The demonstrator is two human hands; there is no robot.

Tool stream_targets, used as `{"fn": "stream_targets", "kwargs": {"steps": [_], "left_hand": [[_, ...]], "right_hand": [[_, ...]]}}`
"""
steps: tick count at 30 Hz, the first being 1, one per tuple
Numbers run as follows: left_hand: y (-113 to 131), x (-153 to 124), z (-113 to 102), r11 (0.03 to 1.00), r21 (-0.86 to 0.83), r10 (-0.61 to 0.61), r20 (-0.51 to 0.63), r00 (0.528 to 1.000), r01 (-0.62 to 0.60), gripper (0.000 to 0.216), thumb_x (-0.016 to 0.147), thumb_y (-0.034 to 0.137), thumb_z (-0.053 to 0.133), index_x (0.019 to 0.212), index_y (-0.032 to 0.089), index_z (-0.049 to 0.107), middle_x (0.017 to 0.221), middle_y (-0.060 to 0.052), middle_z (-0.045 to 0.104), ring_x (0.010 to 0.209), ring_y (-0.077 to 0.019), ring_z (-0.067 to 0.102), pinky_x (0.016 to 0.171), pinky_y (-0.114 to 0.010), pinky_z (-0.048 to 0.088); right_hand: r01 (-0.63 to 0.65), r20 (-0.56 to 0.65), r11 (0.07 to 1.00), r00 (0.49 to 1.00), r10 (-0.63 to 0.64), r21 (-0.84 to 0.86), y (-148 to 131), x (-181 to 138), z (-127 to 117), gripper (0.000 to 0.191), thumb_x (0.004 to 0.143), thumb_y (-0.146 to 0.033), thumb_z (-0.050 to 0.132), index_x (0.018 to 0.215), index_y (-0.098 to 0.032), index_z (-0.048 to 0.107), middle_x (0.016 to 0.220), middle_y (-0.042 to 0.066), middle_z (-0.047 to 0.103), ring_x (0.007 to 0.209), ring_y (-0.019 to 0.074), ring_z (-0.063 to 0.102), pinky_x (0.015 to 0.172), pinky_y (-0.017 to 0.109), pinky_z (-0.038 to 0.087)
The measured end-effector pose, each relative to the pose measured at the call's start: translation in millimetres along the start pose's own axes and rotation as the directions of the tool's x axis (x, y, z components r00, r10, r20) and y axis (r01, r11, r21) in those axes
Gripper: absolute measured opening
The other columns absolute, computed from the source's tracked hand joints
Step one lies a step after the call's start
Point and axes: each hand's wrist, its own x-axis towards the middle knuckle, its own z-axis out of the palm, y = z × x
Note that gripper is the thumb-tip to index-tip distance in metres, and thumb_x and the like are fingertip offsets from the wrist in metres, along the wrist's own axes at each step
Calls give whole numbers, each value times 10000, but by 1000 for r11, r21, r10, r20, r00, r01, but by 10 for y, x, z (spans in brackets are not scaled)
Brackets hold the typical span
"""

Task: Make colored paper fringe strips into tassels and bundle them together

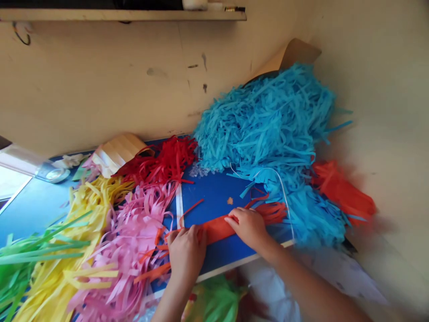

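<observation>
A folded strip of orange tissue paper, its ends cut into fringe, lies across the front of the blue table. My left hand is closed over its left part, and orange strands stick out beyond that hand. Farther right, my right hand grips the upper edge, thumb and fingers drawn together. Orange fringe spreads out past the right hand. Pink fringed paper lies left of my left hand, and blue fringed paper is heaped behind and to the right.
Yellow, green and red fringed paper cover the left side. A white cord crosses the right of the table. Red-orange paper rests by the wall. A shelf runs above.
</observation>
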Motion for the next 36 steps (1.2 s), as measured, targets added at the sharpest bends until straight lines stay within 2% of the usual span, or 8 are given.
{"fn": "stream_targets", "kwargs": {"steps": [6, 9, 13, 16, 18, 20, 27, 36], "left_hand": [[17, 23, -20, 999, 38, -30, 75, 997, 27, 289, 946, 336, 481, 768, 226, 680, 611, -24, 685, 680, -242, 672, 782, -396, 371], [30, 34, -46, 998, 62, -34, 16, 999, 32, 211, 934, 333, 524, 869, 216, 688, 750, -52, 723, 780, -266, 666, 816, -417, 376], [34, 86, -89, 971, 41, 237, -3, 971, -237, 175, 909, 196, 556, 1027, 217, 683, 1071, -94, 703, 969, -283, 612, 878, -424, 382], [40, 129, -153, 875, -50, 483, 155, 862, -481, 206, 892, 109, 523, 905, 229, 690, 911, -44, 707, 845, -229, 615, 826, -390, 408], [59, 135, -219, 857, -67, 515, 179, 838, -511, 188, 855, 109, 545, 894, 223, 689, 886, -45, 703, 848, -230, 621, 892, -422, 404], [90, 120, -287, 862, -69, 505, 187, 843, -502, 175, 811, 151, 581, 933, 213, 690, 941, -69, 705, 917, -263, 627, 1005, -504, 345], [128, 38, -281, 915, 6, 400, 136, 907, -404, 281, 804, 46, 506, 957, 195, 688, 958, -75, 738, 895, -264, 676, 1081, -585, 264], [-50, -49, -141, 925, -255, 272, -69, 960, -281, 177, 900, 183, 541, 928, 237, 707, 965, -32, 763, 948, -228, 693, 1057, -511, 296]], "right_hand": [[-4, -21, 1000, 1000, 4, -2, -10, -2, 34, 128, 901, -313, 669, 806, -230, 687, 828, 3, 742, 732, 182, 658, 661, 285, 340], [-8, -52, 1000, 999, 8, -13, 27, -6, 1, 104, 889, -294, 681, 817, -220, 667, 826, 10, 726, 761, 197, 642, 695, 303, 334], [-39, -249, 991, 969, 6, -126, 107, -54, -135, 81, 877, -242, 658, 941, -193, 652, 960, 85, 701, 913, 268, 599, 802, 370, 322], [274, -215, 951, 929, -299, -142, 126, -123, -232, 179, 883, -123, 536, 1014, -188, 640, 1070, 103, 683, 989, 261, 570, 892, 403, 308], [552, -36, 832, 831, -554, -59, 130, -150, -257, 249, 823, -99, 535, 1037, -183, 630, 1043, 83, 684, 974, 236, 571, 934, 395, 309], [646, 88, 763, 760, -644, 9, 150, -138, -249, 300, 763, -113, 558, 1051, -168, 627, 1004, 79, 680, 953, 235, 574, 944, 393, 318], [521, 78, 845, 843, -532, 123, 303, 55, -158, 334, 718, -53, 534, 1005, -176, 653, 1024, 64, 691, 958, 218, 601, 904, 368, 330], [453, 48, 876, 883, -466, 165, 284, 65, -228, 176, 752, -257, 749, 920, -213, 720, 975, 18, 698, 919, 189, 627, 882, 357, 337]]}}
